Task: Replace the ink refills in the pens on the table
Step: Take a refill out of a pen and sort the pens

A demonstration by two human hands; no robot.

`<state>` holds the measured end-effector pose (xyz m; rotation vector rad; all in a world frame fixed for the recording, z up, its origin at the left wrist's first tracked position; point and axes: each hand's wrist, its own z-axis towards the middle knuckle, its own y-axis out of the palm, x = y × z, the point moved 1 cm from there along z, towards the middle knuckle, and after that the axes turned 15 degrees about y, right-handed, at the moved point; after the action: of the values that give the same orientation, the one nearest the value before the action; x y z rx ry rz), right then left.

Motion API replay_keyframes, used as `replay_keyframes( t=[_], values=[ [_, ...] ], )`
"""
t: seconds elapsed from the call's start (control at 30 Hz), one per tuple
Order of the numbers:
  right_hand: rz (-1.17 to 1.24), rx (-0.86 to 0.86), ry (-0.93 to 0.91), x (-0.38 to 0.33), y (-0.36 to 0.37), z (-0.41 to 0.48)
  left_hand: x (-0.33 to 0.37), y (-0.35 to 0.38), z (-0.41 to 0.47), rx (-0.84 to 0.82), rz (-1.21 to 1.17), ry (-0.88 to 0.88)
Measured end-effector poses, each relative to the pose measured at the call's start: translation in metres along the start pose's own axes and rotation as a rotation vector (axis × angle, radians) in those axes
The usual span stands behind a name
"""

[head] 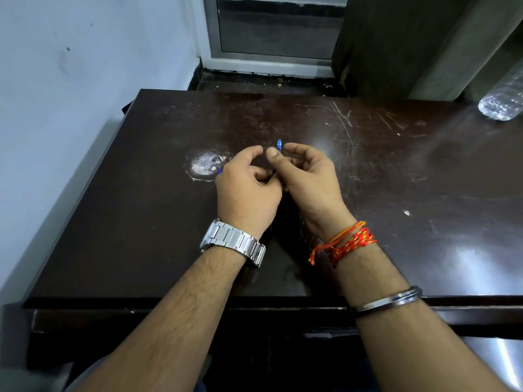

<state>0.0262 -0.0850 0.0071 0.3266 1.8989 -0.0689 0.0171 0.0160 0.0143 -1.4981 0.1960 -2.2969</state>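
Both hands meet over the middle of the dark brown table [141,222]. My right hand [307,179] pinches a thin pen part between thumb and fingers; its blue tip [279,143] sticks up above the thumb. My left hand [249,190] is curled closed, and a small blue piece [219,170] shows at its left edge. The rest of the pen parts is hidden by the fingers, so I cannot tell which piece is barrel and which is refill.
A clear plastic bottle [502,100] lies at the table's far right. A worn white patch [203,165] marks the tabletop left of my hands. A wall runs along the left; a window frame [268,56] and a dark curtain stand behind the table.
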Motion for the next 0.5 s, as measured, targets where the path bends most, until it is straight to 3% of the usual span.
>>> replay_keyframes(
  t=[0.5],
  values=[
    [0.039, 0.023, 0.003, -0.0020, -0.0017, -0.0015, 0.0007, 0.0000, -0.0036, 0.000, 0.003, 0.007]
  ],
)
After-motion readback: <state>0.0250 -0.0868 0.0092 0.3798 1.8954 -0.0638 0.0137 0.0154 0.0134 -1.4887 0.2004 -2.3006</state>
